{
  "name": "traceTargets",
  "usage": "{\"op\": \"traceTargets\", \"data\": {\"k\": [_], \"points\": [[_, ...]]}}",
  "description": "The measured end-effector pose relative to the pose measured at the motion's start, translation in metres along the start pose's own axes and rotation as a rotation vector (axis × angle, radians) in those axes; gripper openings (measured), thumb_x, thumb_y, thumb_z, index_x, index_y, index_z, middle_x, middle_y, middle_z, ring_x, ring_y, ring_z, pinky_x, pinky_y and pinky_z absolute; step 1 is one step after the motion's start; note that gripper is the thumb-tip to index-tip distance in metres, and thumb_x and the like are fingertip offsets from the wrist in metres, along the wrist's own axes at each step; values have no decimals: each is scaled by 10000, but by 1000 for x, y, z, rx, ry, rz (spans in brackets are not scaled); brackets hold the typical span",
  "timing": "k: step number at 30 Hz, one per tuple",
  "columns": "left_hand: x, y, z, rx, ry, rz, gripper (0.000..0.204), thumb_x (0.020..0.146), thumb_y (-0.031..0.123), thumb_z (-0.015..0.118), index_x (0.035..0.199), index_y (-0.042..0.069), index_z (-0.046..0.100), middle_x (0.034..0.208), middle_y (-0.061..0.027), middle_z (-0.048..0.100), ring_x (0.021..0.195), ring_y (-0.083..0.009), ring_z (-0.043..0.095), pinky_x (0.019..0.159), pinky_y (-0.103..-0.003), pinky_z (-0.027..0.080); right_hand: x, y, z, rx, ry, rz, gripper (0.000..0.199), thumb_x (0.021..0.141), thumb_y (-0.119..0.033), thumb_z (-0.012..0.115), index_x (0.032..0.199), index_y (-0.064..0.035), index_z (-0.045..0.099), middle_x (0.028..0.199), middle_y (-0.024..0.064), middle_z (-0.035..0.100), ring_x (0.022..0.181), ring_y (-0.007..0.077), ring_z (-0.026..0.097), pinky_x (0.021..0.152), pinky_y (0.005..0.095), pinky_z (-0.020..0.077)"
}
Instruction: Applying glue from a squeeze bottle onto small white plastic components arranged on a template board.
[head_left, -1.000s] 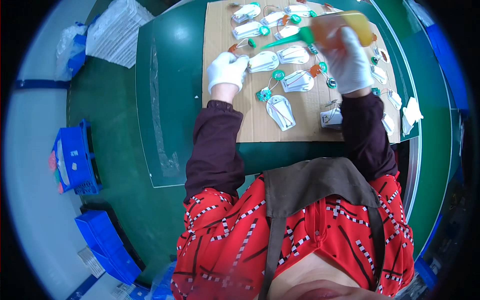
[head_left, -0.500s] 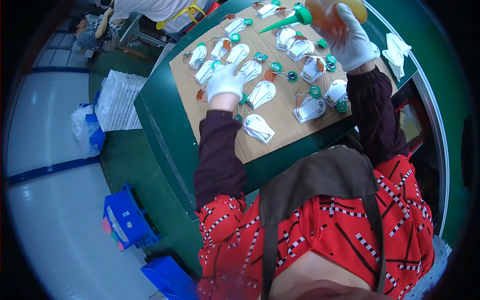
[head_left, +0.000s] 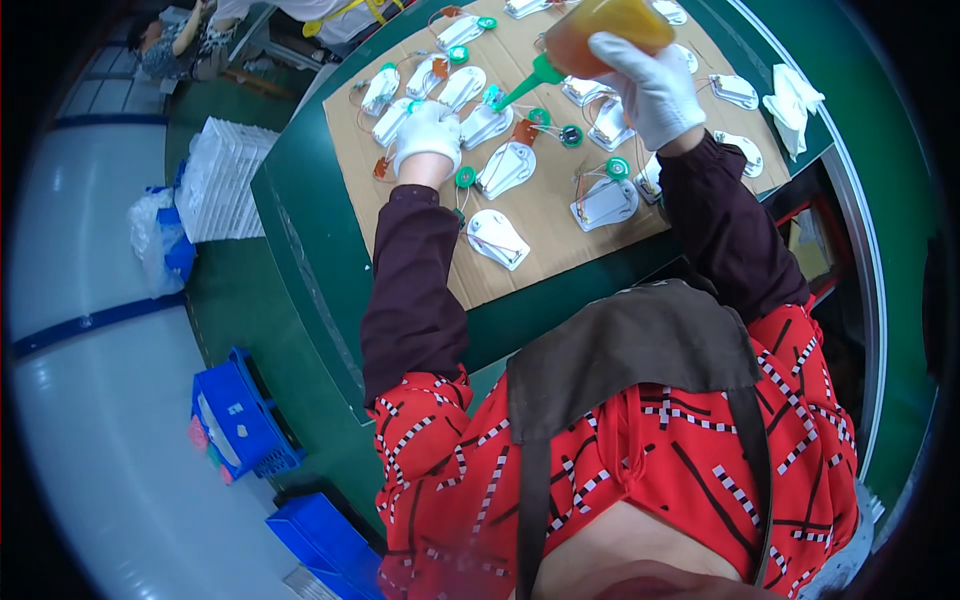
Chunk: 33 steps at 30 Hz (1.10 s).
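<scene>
My right hand [head_left: 655, 95], in a white glove, is wrapped round a squeeze bottle [head_left: 615, 35] of amber liquid. The bottle tilts, and its green nozzle [head_left: 530, 82] points down and left, its tip close to a small green board at the top of a white plastic housing [head_left: 487, 127]. My left hand [head_left: 428, 140], also gloved, sits just left of that housing, fingers bent together; what they grip, if anything, is hidden. Nearer to me lie another white housing [head_left: 508, 168] with wires and one [head_left: 497, 240] with a rounded end.
Several similar housings with green discs, such as one disc [head_left: 618, 168], and orange pieces lie on a cardboard sheet [head_left: 545, 240] on the green table [head_left: 560, 325]. A white cloth [head_left: 792, 110] rests at the right edge. White crates [head_left: 232, 180] and blue bins [head_left: 235, 415] stand left.
The bottle has come left and tilted lower, bringing its nozzle to the housing by my left hand. The whole view has shifted slightly; my left hand stays among the same housings.
</scene>
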<state>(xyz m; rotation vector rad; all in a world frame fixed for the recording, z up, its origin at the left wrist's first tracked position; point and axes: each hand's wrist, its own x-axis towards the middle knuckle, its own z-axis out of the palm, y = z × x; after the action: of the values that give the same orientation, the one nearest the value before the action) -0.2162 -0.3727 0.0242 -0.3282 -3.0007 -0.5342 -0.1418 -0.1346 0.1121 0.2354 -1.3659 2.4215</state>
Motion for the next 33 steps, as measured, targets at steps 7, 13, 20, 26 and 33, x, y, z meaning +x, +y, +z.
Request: {"op": "traceTargets", "data": {"k": [7,13,20,26,33], "points": [[-16,-33,15,-710,46,-200,102,812,64,502,843,-12,564,626,-79,559,448,-126,479,406,-246,377,-5,60,36,-327,-221,13,670,599,-43,776,1185,-28,451,1037,64,559,952,180,537,830,310,451],[-43,-11,-3,-425,169,-316,160,745,200,579,850,125,675,839,-123,634,813,-275,596,745,-344,458,-7,71,47,-342,-280,60,687,582,-32,786,1179,-30,447,1045,71,556,949,172,543,824,299,461],[-50,-5,-3,-154,386,-175,124,718,196,601,799,162,688,767,-50,633,840,-242,554,744,-337,457,-9,75,63,-232,-266,79,672,575,-14,784,1160,-30,456,1051,77,554,944,158,547,811,284,471],[-51,-9,-3,-173,386,-215,123,716,198,599,792,163,689,779,-30,643,834,-238,550,743,-337,455,-12,78,67,-273,-276,165,628,596,-22,773,1147,-35,472,1021,69,571,909,154,558,784,280,476],[-50,-5,-4,-175,316,-256,133,734,210,590,806,154,686,794,-36,646,837,-240,547,738,-341,453,-13,84,56,-287,-324,232,601,624,-34,760,1152,-45,473,1001,63,580,864,146,565,701,260,488]]}}
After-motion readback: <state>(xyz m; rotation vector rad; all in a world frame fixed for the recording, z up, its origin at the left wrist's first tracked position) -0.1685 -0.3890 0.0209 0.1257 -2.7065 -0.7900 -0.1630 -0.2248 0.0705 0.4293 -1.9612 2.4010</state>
